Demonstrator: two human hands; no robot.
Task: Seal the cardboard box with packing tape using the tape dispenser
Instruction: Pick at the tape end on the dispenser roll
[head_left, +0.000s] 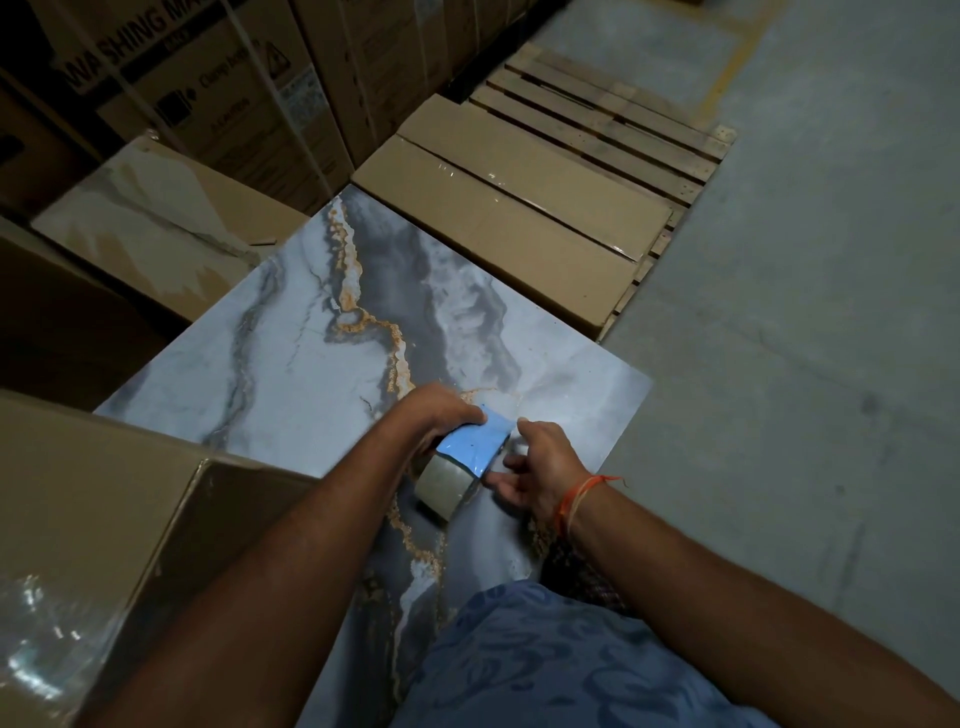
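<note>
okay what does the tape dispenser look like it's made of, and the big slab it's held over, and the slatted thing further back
Tape dispenser: likely painted metal or plastic; smooth glossy blue shell.
Slab: probably glazed tile or polished marble; shiny, grey and gold veins.
Pallet: raw wood; dull, worn planks with gaps.

Single view only, head cam, wide-angle w/ edges bowed. Sits high, looks fwd and steeply down over the person's own forearms, which enter from the bottom edge. Both hands land low-centre of frame, close to the lens: left hand (441, 410), right hand (540, 462). Marble-pattern slab (322, 353) fills the middle ground right below the cam. Stacked cartons (208, 104) sit at top left, farther off; wooden pallet (613, 119) top centre; concrete floor (805, 312) down the right side. No 2nd view, so nothing shared.
</note>
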